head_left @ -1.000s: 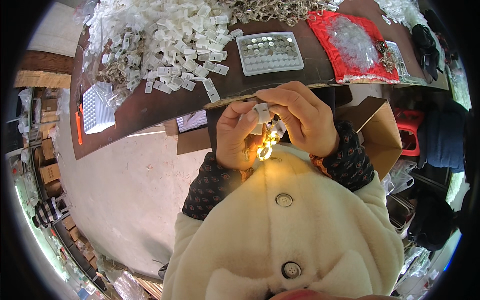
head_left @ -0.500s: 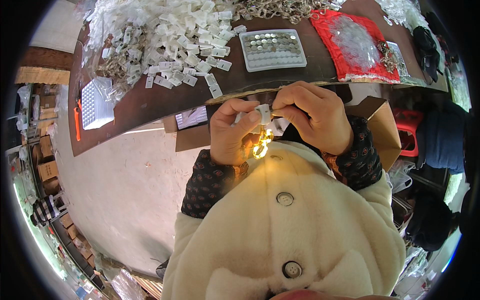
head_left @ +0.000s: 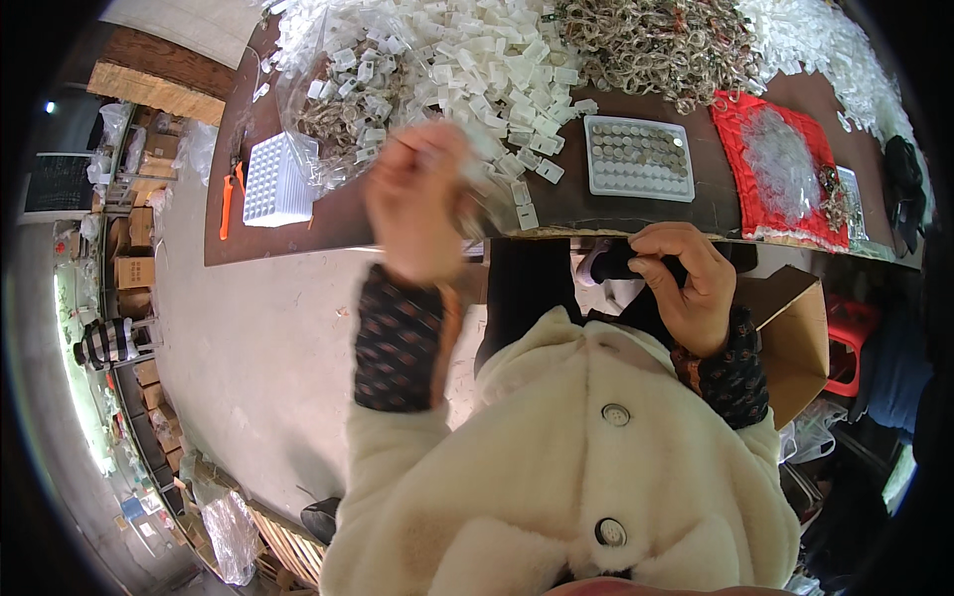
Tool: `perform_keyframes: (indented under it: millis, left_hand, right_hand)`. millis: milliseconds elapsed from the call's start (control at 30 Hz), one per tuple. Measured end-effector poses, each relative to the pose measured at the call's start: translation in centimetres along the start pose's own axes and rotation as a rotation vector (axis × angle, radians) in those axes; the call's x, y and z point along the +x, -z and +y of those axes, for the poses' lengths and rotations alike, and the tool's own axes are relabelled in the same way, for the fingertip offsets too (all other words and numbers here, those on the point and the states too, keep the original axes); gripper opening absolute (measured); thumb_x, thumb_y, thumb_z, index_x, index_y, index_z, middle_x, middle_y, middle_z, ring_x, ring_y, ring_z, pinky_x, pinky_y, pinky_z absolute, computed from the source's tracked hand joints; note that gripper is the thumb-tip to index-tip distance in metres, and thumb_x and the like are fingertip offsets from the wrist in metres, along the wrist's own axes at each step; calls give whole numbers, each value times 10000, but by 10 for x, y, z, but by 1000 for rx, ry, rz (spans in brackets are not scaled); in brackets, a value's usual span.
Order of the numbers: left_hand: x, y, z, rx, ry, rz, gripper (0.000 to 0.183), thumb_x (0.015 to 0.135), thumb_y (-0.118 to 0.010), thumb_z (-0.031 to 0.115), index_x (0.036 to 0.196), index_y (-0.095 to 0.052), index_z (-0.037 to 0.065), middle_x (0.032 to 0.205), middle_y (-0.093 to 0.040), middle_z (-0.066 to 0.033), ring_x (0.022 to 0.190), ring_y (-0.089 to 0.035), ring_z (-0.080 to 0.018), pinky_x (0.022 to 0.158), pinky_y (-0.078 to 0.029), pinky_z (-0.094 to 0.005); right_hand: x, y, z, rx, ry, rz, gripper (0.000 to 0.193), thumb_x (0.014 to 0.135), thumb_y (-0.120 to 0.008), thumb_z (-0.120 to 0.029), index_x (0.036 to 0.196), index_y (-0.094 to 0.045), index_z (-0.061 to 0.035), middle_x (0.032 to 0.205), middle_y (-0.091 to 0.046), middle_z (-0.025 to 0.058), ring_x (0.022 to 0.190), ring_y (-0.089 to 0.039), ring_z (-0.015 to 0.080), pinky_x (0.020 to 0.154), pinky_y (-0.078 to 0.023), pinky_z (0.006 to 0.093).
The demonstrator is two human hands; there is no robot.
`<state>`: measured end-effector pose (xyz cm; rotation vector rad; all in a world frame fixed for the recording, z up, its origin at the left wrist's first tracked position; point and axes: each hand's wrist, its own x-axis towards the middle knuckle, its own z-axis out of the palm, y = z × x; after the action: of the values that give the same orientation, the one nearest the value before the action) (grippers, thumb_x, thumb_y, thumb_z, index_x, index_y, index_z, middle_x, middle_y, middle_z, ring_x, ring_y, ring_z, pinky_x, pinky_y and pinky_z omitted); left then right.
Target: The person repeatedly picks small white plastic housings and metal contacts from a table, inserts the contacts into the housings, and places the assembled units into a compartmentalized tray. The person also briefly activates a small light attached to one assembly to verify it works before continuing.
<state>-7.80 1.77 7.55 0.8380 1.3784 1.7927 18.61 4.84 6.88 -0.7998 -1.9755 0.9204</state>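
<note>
My left hand (head_left: pixel 415 204) is raised over the table's front edge, near the heap of white plastic pieces. Motion smears its fingers, and a pale blur beside them is too unclear to name. My right hand (head_left: pixel 688 286) is just in front of the table edge, below the coin-cell tray. Its thumb and forefinger are bent together in a pinch; anything between them is too small to make out. Small white plastic cases (head_left: pixel 497 84) are heaped at the back of the table. The white tray (head_left: pixel 640 197) holds rows of round silver button cells.
Stacked white trays (head_left: pixel 278 184) and orange-handled pliers (head_left: pixel 226 207) lie at the left of the brown table (head_left: pixel 581 221). Bundles of thin wire (head_left: pixel 656 45) are at the back. A red cloth (head_left: pixel 735 134) bears clear plastic bits. A cardboard box (head_left: pixel 800 343) and red stool (head_left: pixel 847 343) are right.
My hands have parted. The left has swung up and left toward the heap; the right has moved right and lower. The lit string and white case between them no longer show clearly.
</note>
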Motion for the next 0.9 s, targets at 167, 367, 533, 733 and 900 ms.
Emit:
perform_keyframes:
  millis: [167, 367, 533, 733, 900]
  left_hand:
    - [123, 53, 40, 635, -383, 199, 258, 918, -724, 238, 1068, -693, 31, 948, -655, -22, 671, -523, -43, 565, -422, -213]
    - [68, 37, 15, 1030, -612, 27, 303, 834, -776, 276, 1005, -700, 38, 891, -711, -94, 832, -670, -221, 741, -519, -348]
    - [-17, 7, -58, 1256, -570, -119, 249, 771, -818, 276, 831, -673, 82, 765, -639, -54, 714, -604, -237, 655, -456, -377]
    - [-28, -4, -76, 1225, -650, -50, 210, 755, -795, 222, 864, -664, 99, 796, -619, -36, 765, -579, -251, 732, -408, -390]
    - [-50, -10, -49, 696, -265, -458, 181, 807, -701, -34, 982, -676, 5, 922, -675, -62, 846, -638, -133, 757, -500, -263]
  right_hand:
    - [-4, -8, 9, 44, -19, -39, 196, 820, -729, 56, 991, -657, -4, 972, -687, 120, 819, -682, 217, 722, -550, 289]
    - [-4, -14, 20, 48, 14, -72, 202, 816, -733, 60, 988, -653, -9, 962, -679, 122, 804, -678, 241, 707, -554, 305]
    - [-2, -25, 28, 68, 25, -111, 192, 823, -726, 49, 983, -652, -28, 937, -672, 116, 801, -673, 268, 703, -548, 308]
    - [0, -33, 28, 47, 17, -113, 276, 828, -719, 29, 1084, -654, -54, 1008, -659, 126, 855, -673, 288, 727, -556, 324]
    - [11, -31, 35, -95, 303, -128, 403, 784, -737, 33, 1169, -659, -55, 1077, -641, 117, 870, -675, 282, 719, -567, 336]
